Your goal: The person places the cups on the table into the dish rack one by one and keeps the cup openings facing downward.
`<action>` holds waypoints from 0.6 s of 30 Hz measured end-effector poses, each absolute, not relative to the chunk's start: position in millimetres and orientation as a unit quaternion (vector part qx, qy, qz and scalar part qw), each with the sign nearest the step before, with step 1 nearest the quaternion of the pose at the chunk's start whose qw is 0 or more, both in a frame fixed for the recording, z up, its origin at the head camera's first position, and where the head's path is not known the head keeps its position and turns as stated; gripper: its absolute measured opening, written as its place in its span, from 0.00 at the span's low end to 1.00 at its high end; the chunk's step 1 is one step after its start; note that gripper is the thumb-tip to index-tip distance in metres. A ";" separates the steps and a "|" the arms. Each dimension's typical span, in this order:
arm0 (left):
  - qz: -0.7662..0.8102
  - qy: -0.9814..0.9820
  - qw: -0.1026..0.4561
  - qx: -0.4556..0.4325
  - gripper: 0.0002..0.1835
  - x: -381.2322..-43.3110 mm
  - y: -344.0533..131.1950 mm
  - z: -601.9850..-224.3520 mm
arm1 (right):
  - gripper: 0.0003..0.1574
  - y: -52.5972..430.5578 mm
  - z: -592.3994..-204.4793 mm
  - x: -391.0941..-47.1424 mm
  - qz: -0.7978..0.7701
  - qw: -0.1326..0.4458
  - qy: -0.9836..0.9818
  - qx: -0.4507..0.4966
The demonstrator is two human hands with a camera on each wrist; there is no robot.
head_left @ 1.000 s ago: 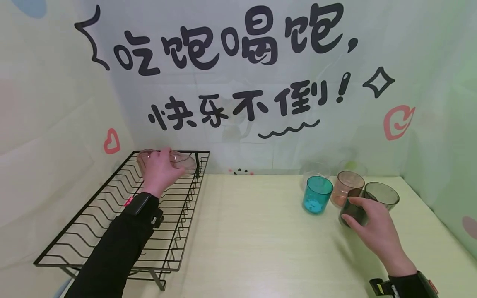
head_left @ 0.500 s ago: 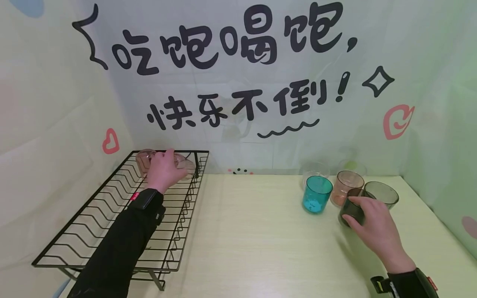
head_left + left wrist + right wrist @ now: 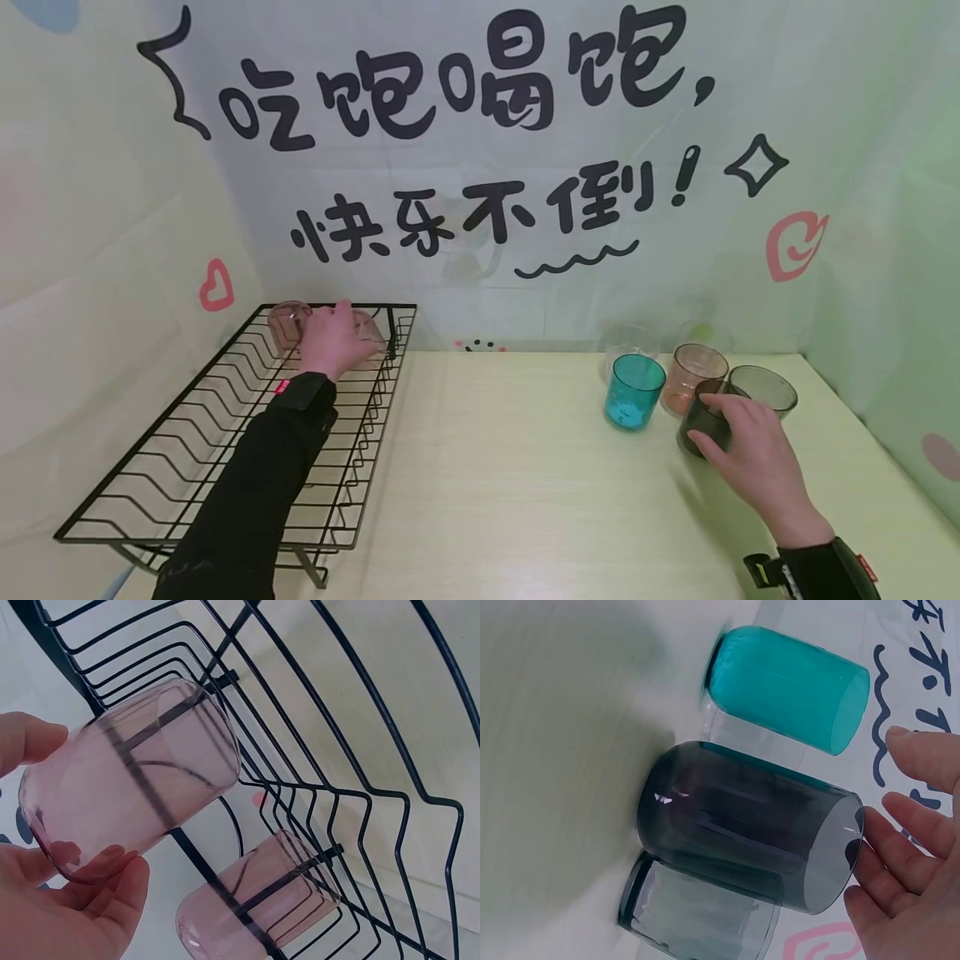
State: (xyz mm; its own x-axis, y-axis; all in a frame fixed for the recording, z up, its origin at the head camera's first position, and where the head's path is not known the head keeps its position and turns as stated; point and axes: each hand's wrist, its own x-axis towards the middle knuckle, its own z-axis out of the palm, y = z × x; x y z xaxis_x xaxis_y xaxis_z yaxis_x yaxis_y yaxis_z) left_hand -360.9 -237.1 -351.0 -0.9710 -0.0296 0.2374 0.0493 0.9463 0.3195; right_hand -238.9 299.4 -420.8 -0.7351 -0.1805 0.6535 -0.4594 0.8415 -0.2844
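My left hand (image 3: 333,340) is at the far end of the black wire dish rack (image 3: 360,546). In the left wrist view it holds a clear pink glass (image 3: 139,772) between thumb and curled fingers. A second pink glass (image 3: 259,900) lies beside it on the wires. Over on the right, my right hand (image 3: 761,467) is at a dark grey glass (image 3: 750,825) standing upright on the table. Its fingers (image 3: 900,847) are at the glass's rim, while the thumb stands apart from it. A teal glass (image 3: 791,690) and a paler grey-green glass (image 3: 705,911) flank the dark one.
Behind the dark glass stands an amber-pink glass (image 3: 693,379). A colourless glass (image 3: 628,340) stands behind the teal one. The pale wooden table (image 3: 510,467) lies between the rack and the glasses. A printed cloth (image 3: 480,283) hangs at the back.
My left hand and forearm have shifted slightly right over the rack. The right hand stays at the dark glass almost unmoved. The head view has turned a little.
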 end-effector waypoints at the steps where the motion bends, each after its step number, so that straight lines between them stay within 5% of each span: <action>1: -0.164 -0.979 0.120 -0.005 0.31 -361.8 -237.3 -351.5 | 0.35 299.4 -420.7 -238.9 0.219 0.319 -0.905 0.176; 18: -0.186 -0.974 0.126 -0.024 0.30 -376.7 -249.2 -363.3 | 0.34 296.0 -420.2 -239.6 0.218 0.319 -0.905 0.179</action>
